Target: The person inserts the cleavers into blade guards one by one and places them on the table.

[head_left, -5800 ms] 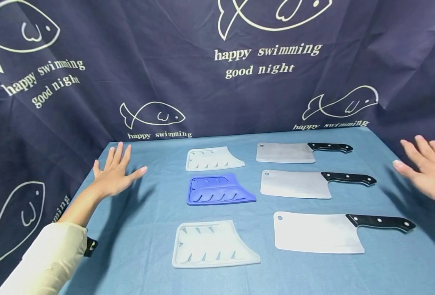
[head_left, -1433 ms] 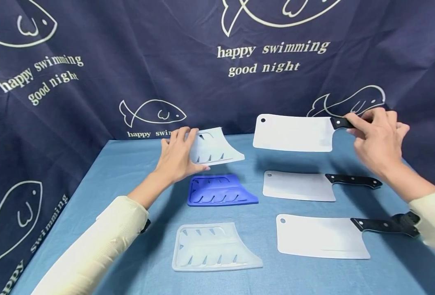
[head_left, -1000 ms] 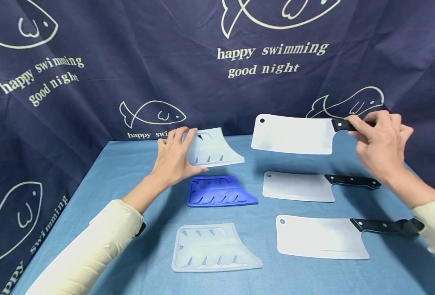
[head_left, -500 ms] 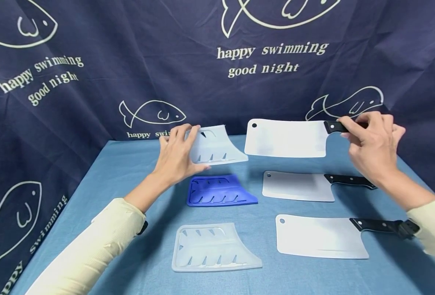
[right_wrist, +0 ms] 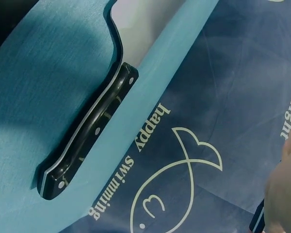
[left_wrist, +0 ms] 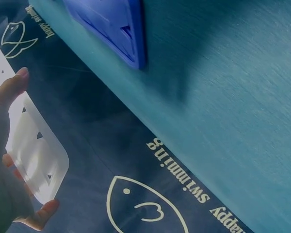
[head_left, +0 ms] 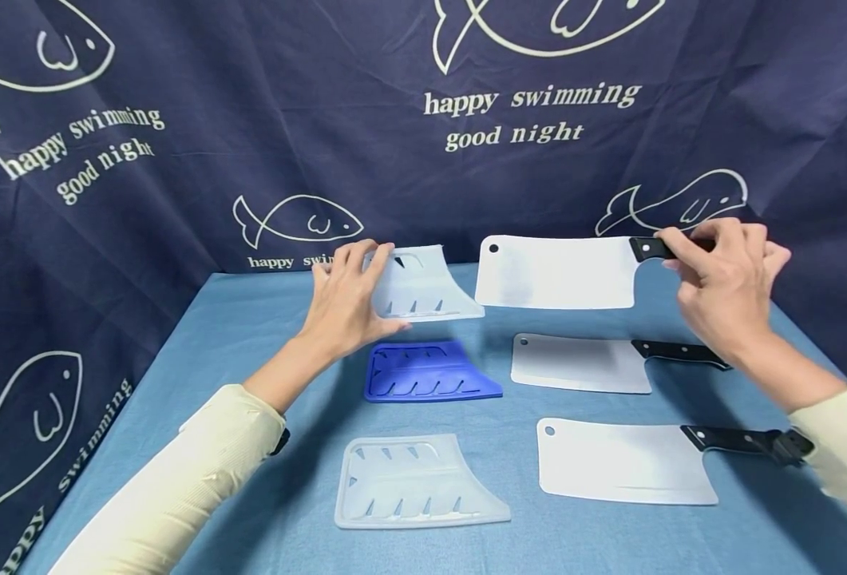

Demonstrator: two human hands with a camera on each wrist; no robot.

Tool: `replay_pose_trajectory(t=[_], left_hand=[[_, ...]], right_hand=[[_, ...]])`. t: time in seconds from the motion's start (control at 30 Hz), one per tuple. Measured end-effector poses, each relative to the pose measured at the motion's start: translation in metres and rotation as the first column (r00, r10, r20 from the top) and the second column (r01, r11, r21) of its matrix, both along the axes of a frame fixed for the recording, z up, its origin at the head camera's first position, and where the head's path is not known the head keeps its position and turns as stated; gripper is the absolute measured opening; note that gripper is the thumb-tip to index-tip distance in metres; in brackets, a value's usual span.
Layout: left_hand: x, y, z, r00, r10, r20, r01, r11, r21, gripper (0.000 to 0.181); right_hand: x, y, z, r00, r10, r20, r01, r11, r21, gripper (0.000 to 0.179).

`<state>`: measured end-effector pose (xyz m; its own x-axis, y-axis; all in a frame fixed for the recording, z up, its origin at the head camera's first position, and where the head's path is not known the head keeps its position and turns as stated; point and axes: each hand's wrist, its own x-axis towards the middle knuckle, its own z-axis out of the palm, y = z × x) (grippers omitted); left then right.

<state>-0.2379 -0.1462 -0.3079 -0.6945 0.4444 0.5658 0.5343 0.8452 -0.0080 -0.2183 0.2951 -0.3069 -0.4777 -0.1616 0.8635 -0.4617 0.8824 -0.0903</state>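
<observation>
Left hand (head_left: 344,299) pinching clear blade guard (head_left: 423,283), right hand (head_left: 725,275) gripping cleaver (head_left: 556,273) by black handle. Both held above far edge of table (head_left: 251,447), guard just left of blade tip, not touching.

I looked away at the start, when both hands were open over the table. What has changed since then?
The left hand has lifted the far clear sheath; the right hand grips the far cleaver by its handle, edging it left toward the sheath. The other sheaths and cleavers stayed put.
</observation>
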Motion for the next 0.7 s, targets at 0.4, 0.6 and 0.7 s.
replay_pose_trajectory(t=[0.4, 0.6, 0.7], left_hand=[[0.0005, 0.0040, 0.0028, 1.000, 0.006, 0.030, -0.006, 1.000, 0.016, 0.107], [-0.0003, 0.0045, 0.0049, 0.999, 0.010, 0.040, -0.011, 1.000, 0.015, 0.107], [-0.0004, 0.0042, 0.0044, 0.999, 0.012, 0.049, -0.013, 1.000, 0.021, 0.107]], right_hand=[[0.0031, 0.0006, 0.0045, 1.000, 0.002, -0.026, -0.001, 1.000, 0.017, 0.041], [0.0035, 0.0017, 0.0050, 1.000, -0.006, -0.010, 0.006, 1.000, 0.023, 0.040], [0.0027, 0.0003, 0.0042, 1.000, -0.009, -0.009, 0.009, 1.000, 0.026, 0.037]])
